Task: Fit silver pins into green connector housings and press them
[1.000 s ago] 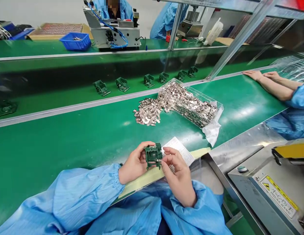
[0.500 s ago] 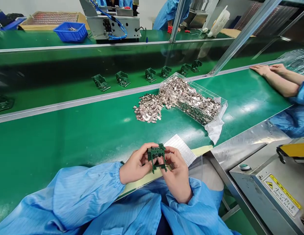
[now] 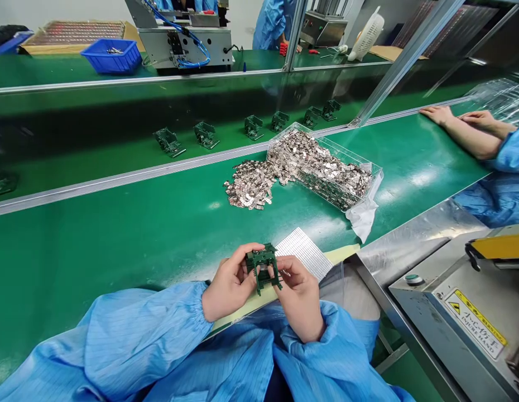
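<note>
A green plastic frame [image 3: 263, 266] with legs and an open middle is held up between my two hands, close to the front edge of the bench. My left hand [image 3: 229, 282] grips its left side, fingers behind and thumb at the front. From the right, my right hand [image 3: 302, 296] pinches it, the thumb pressing into the open middle. Whether a small part sits under that thumb is hidden. Just behind my right hand lies a white ridged sheet [image 3: 304, 251]. Farther off, small shiny metal pieces [image 3: 250, 187] form a heap beside a clear tray [image 3: 345, 207] full of them.
Several similar green frames [image 3: 206, 135] stand in a row along the dark green belt [image 3: 117, 151]. A co-worker's hands [image 3: 460, 125] rest on the bench at right. A metal machine with a warning label [image 3: 475, 324] stands at lower right. Across the belt sits a blue basket [image 3: 113, 56].
The green frame has tilted slightly in my hands, and my right hand has shifted a little around it. The whole view has drifted slightly; the heap and tray look the same.
</note>
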Demonstrator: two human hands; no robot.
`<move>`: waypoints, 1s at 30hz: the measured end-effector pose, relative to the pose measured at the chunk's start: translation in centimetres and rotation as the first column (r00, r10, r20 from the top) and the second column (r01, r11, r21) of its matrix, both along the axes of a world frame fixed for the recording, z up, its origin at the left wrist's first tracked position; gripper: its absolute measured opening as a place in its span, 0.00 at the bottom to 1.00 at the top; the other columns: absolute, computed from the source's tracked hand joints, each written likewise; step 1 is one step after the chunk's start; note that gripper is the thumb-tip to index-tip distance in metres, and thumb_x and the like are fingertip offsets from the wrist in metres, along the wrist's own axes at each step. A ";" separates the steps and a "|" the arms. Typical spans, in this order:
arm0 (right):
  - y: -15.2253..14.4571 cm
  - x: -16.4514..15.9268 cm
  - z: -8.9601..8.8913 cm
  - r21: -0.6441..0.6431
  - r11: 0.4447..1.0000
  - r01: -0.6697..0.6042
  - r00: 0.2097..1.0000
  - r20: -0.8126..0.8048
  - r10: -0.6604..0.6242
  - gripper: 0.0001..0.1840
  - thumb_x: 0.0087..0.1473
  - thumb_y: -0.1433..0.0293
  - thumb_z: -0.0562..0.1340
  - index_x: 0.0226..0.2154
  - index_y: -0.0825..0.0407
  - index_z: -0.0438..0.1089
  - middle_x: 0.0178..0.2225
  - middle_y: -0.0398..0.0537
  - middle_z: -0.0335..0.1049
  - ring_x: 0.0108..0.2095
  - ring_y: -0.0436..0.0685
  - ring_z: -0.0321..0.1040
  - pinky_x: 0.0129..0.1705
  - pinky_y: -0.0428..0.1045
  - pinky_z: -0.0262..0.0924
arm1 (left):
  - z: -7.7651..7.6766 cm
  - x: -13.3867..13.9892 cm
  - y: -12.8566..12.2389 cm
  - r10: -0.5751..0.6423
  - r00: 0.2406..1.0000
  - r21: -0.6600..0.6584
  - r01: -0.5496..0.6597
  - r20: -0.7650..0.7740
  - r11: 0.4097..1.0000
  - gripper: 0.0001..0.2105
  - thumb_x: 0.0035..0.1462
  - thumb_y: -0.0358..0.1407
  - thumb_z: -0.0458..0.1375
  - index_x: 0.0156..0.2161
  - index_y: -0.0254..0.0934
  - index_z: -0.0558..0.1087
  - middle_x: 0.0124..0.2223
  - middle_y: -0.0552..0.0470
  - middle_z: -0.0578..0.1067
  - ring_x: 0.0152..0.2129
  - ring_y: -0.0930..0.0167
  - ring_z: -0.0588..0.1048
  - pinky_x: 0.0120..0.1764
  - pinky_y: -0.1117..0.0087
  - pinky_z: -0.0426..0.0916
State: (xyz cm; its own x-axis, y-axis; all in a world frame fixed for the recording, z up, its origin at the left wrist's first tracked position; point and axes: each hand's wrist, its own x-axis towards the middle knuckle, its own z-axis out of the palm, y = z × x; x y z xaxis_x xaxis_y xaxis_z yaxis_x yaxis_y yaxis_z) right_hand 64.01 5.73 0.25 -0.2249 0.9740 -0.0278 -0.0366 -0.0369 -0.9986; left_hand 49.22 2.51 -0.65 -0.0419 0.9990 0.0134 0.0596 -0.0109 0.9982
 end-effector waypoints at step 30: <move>-1.9 9.2 -5.2 -0.027 0.972 0.233 0.963 0.148 -0.226 0.27 0.55 0.46 0.59 0.30 0.53 0.73 0.25 0.49 0.72 0.27 0.55 0.67 0.30 0.49 0.63 | 0.6 6.2 7.4 -0.036 0.999 0.281 0.042 -0.024 0.959 0.18 0.56 0.35 0.59 0.52 0.36 0.66 0.44 0.46 0.75 0.38 0.70 0.75 0.41 0.71 0.72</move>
